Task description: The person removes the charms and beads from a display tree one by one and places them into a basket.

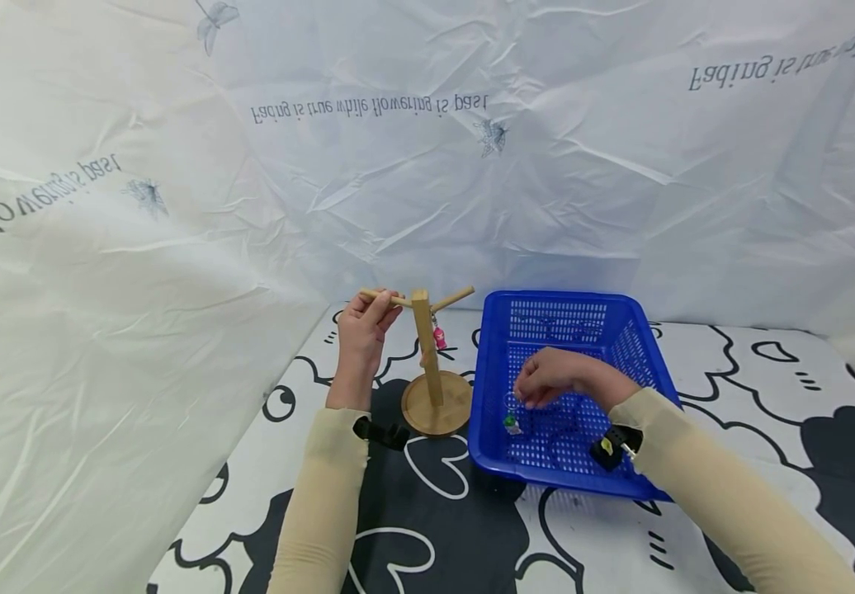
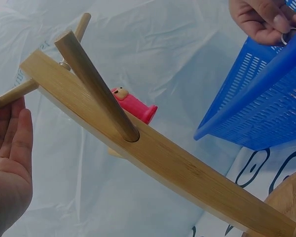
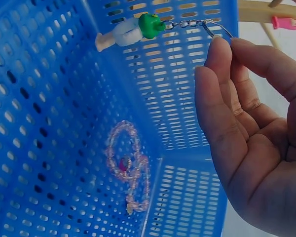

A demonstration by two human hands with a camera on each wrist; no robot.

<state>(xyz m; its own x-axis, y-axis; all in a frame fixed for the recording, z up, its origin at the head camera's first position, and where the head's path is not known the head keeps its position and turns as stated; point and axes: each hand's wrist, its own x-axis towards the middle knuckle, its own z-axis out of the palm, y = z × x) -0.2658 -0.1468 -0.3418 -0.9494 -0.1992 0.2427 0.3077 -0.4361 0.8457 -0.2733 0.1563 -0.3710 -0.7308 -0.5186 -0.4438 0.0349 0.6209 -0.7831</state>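
Note:
My left hand [image 1: 363, 337] grips a side peg of a wooden stand [image 1: 428, 359] that has an upright post and a round base. From the stand's other side peg hangs a pink figure keychain [image 1: 439, 337]. Over the blue basket, my right hand [image 1: 557, 375] pinches the metal ring of another keychain [image 3: 128, 33], between thumb and fingertips. This one carries a small figure with a green head and white body on a short chain. In the left wrist view, a further peg [image 2: 96, 84] juts from the post toward the camera.
The blue perforated basket [image 1: 576, 488] stands right of the stand's base. Inside it lie pinkish beaded loops [image 3: 123, 148], seen in the right wrist view. A black-and-white patterned cloth [image 1: 465, 544] covers the table. White printed sheeting [image 1: 413, 190] rises behind and at the left.

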